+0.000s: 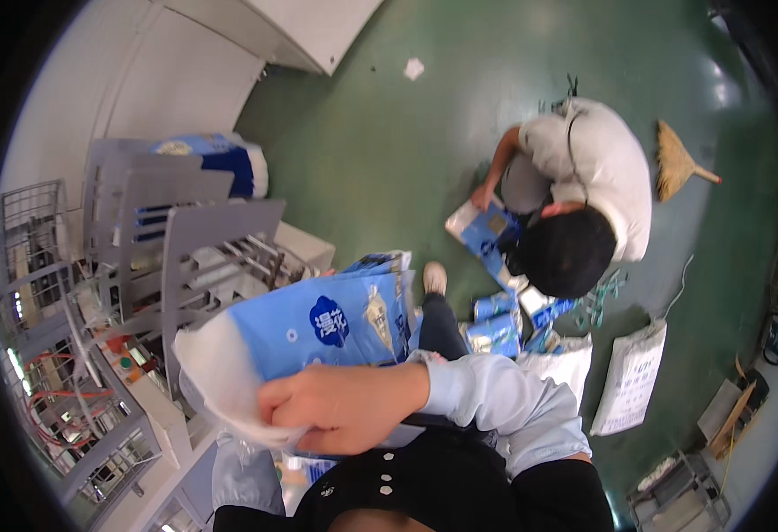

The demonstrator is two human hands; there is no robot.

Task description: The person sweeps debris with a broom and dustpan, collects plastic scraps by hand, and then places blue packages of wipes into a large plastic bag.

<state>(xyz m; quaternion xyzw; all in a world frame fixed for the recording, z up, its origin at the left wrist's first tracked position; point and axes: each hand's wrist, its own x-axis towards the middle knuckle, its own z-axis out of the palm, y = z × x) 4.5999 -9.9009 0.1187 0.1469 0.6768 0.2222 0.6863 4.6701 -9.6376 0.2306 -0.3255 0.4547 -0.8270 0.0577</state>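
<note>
Floor point(362, 160) green | grey machinery point(190, 244) | right hand point(344, 403) pinching blue bag point(273, 319) | left hand: can't tell

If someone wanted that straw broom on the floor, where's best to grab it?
Probably by the slim handle, coming from the picture's right side. The broom lies with its handle pointing that way, while its straw head fans wide on the left and looks harder to close a hand around.

From here I see a black top point(464, 474) with small white marks point(386, 479) down its front, loose, crinkled pale-blue sleeve covers point(515, 403) gathered at the cuff, dark trousers point(443, 334) and a light-coloured shoe point(435, 278).
</note>
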